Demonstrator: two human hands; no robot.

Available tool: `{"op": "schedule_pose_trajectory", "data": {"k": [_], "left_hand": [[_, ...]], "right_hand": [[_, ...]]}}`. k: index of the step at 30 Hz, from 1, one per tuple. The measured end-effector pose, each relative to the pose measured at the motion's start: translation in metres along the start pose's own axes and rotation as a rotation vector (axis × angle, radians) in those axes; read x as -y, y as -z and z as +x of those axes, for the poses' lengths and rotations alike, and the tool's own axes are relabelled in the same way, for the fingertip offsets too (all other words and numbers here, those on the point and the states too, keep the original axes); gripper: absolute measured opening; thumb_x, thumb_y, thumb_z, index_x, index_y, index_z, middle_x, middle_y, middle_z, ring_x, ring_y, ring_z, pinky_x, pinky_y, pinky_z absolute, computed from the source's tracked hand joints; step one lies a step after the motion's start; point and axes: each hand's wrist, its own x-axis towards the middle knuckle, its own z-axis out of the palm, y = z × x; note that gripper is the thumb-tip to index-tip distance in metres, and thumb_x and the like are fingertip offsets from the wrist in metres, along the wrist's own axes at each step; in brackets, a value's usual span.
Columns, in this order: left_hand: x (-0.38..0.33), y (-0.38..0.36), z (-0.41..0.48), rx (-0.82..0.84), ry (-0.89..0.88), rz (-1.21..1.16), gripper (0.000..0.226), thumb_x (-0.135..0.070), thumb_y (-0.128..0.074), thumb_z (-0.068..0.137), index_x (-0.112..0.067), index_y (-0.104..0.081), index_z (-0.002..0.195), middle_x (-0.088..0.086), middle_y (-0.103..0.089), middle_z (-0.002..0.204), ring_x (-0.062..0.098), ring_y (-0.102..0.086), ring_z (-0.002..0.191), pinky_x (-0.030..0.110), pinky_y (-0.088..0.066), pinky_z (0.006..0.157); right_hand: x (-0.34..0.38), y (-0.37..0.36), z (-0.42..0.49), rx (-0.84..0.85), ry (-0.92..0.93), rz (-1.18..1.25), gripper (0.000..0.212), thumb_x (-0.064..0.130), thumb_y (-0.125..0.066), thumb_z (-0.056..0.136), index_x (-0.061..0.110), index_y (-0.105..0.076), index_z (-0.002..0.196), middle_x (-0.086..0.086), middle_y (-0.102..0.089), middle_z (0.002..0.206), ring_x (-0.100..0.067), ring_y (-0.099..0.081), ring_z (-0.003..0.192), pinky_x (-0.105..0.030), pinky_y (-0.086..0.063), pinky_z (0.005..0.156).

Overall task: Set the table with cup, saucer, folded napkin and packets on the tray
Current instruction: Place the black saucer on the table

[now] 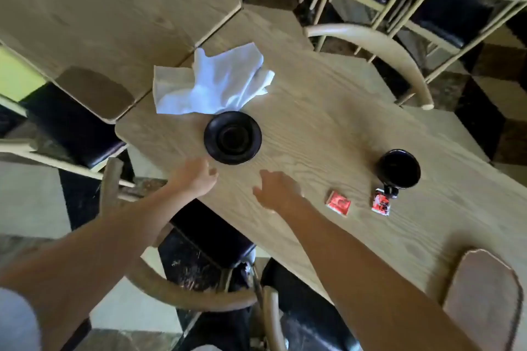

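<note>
My left hand (pixel 196 177), released and empty, sits nearest the saucer (pixel 232 137), which lies at its one o'clock, almost touching; my right hand (pixel 278 189) is likewise empty on the table (pixel 328 111).

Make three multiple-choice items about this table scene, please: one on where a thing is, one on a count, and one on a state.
1. Where does the black cup stand?
A. On the saucer
B. On the bare table, apart from the saucer
C. On the napkin

2. How many red packets lie on the table?
A. One
B. Two
C. Four

3. In what state is the white napkin?
A. Crumpled and loose
B. Folded into a neat square
C. Rolled up in the cup

Key:
1 B: the cup stands far to the right of the empty saucer.
2 B: one packet lies beside another, near the cup.
3 A: the cloth lies in uneven bunched folds behind the saucer.
</note>
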Motion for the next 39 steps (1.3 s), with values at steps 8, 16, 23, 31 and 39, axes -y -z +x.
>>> {"op": "schedule_pose_trajectory", "data": {"k": [8,16,23,31,39], "left_hand": [[0.025,-0.012,0.045,-0.035,0.161,-0.209,0.058,-0.051,-0.027,0.095,-0.01,-0.061,0.072,0.015,-0.07,0.078,0.035,-0.066,0.08,0.041,-0.051,0.079],[0.013,-0.028,0.072,-0.077,0.367,-0.597,0.036,-0.042,-0.047,0.094,-0.01,-0.058,0.081,0.004,-0.072,0.068,0.02,-0.067,0.048,0.027,-0.045,0.044],[-0.002,-0.033,0.063,-0.009,0.534,-0.899,0.02,-0.026,-0.058,0.094,-0.022,-0.047,0.078,0.014,-0.073,0.08,0.017,-0.069,0.056,0.02,-0.033,0.036],[-0.067,-0.042,0.016,0.307,0.419,-0.839,0.01,-0.021,-0.063,0.091,-0.018,-0.054,0.094,0.004,-0.07,0.07,0.007,-0.062,0.049,0.02,-0.036,0.046],[-0.161,-0.063,-0.054,0.543,0.143,-0.528,0.012,-0.018,-0.069,0.085,-0.017,-0.063,0.095,0.003,-0.078,0.077,0.014,-0.065,0.061,0.019,-0.038,0.05]], "right_hand": [[0.03,-0.01,0.081,0.09,-0.296,0.812,0.033,0.024,-0.037,0.103,0.002,-0.061,0.107,-0.021,-0.068,0.102,-0.03,-0.066,0.076,-0.034,-0.055,0.066],[0.033,-0.026,0.113,-0.022,-0.474,1.18,0.024,0.021,-0.049,0.1,0.005,-0.064,0.091,-0.013,-0.072,0.077,-0.02,-0.063,0.055,-0.03,-0.054,0.048],[0.023,-0.031,0.099,-0.084,-0.512,1.238,0.019,0.013,-0.052,0.096,0.007,-0.062,0.08,-0.013,-0.067,0.067,-0.024,-0.065,0.053,-0.045,-0.064,0.063],[-0.048,-0.035,0.024,-0.215,-0.58,1.327,0.016,0.007,-0.052,0.094,0.007,-0.059,0.079,-0.015,-0.063,0.067,-0.024,-0.058,0.05,-0.045,-0.063,0.06],[-0.15,-0.059,-0.08,-0.335,-0.642,1.413,0.016,0.009,-0.055,0.093,0.009,-0.068,0.084,-0.012,-0.069,0.07,-0.027,-0.067,0.055,-0.049,-0.063,0.068]]}}
